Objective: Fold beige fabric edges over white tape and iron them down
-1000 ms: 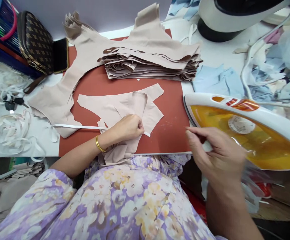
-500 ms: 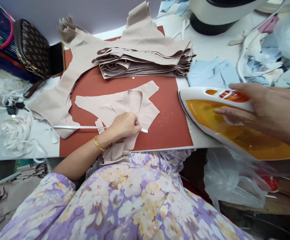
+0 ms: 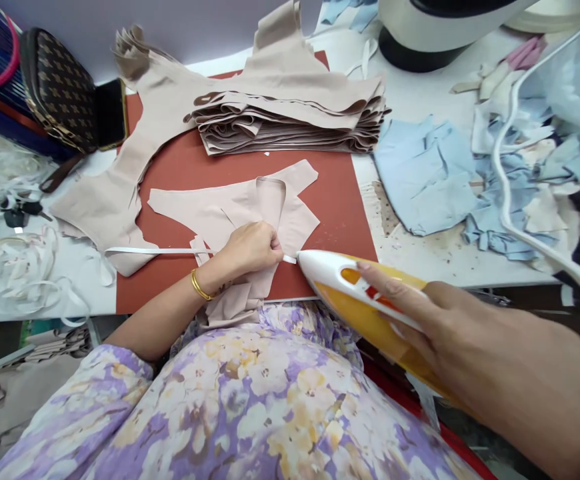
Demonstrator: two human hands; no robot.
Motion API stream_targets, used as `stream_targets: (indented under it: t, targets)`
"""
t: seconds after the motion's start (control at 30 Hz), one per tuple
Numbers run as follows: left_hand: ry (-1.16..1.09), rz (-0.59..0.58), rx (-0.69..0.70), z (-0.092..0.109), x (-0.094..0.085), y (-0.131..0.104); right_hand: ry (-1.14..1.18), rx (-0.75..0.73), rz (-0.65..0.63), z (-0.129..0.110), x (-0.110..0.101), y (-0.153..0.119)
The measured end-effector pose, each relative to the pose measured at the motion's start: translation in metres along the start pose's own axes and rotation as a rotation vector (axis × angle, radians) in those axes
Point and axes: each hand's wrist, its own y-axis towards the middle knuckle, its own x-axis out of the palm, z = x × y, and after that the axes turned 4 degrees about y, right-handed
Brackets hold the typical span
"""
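Observation:
My left hand (image 3: 253, 248) is closed in a pinch on a narrow white tape (image 3: 180, 251), whose short end pokes out past my fingers on the right. Under that hand lies a beige fabric piece (image 3: 195, 212), flat on the red-brown mat (image 3: 340, 200), with one part folded up and some cloth bunched at the table edge. My right hand (image 3: 450, 333) grips the handle of a yellow and white clothes iron (image 3: 330, 267). The iron's tip points left, right beside the tape end; whether they touch I cannot tell.
A folded stack of beige fabric (image 3: 290, 120) lies at the back of the mat. Light blue scraps (image 3: 425, 180) and the iron's white cord (image 3: 505, 173) are on the right. A patterned pouch (image 3: 60, 87), a phone (image 3: 111, 113) and coiled white tape (image 3: 25, 270) sit left.
My right hand has brought the iron left and nearer to me, from the mat's right edge to the tape end, turning its tip toward it. My left hand stays in place.

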Motion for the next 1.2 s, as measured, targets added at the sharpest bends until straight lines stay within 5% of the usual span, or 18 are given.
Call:
stream_targets:
  t: [0.1,0.33,0.83,1.03,1.2]
  targets:
    - [-0.014,-0.009,0.023,-0.001,0.000,-0.001,-0.230,-0.237,-0.176,-0.017,0.011,0.007]
    - [0.057,0.122,0.043,-0.009,-0.024,-0.017,-0.350,-0.336,-0.164,-0.018,0.018,0.004]
    - [-0.089,0.021,0.036,-0.037,-0.021,-0.018,-0.338,-0.373,-0.165,-0.025,0.021,0.017]
    - [-0.097,0.009,0.048,-0.039,-0.021,-0.020,-0.225,-0.256,-0.167,-0.033,0.031,0.024]
    - [-0.071,0.099,0.139,-0.038,-0.015,-0.027,-0.274,-0.273,-0.171,-0.037,0.033,0.027]
